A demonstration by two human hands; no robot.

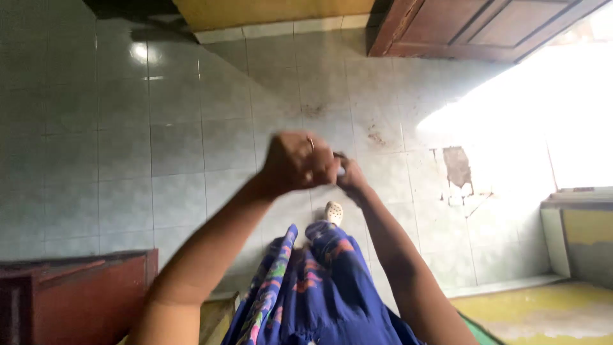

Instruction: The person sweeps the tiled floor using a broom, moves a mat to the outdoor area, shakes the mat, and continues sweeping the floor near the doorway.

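Note:
My left hand (295, 161) is closed into a fist in front of me, a ring on one finger. My right hand (348, 174) sits just behind and to the right of it, fingers curled, the two hands touching. Something small and pale shows between them; what it is I cannot tell. Both hands are blurred by motion. Below them hangs my blue patterned garment (313, 294), and a white perforated shoe (333, 212) shows on the pale tiled floor (191, 140) under the hands.
A dark red wooden cabinet (76, 297) stands at the lower left. A brown wooden door (485, 25) is at the top right. Bright daylight washes out the floor at right (543, 115). A yellow wall base (543, 313) and a cracked tile patch (457, 167) lie to the right.

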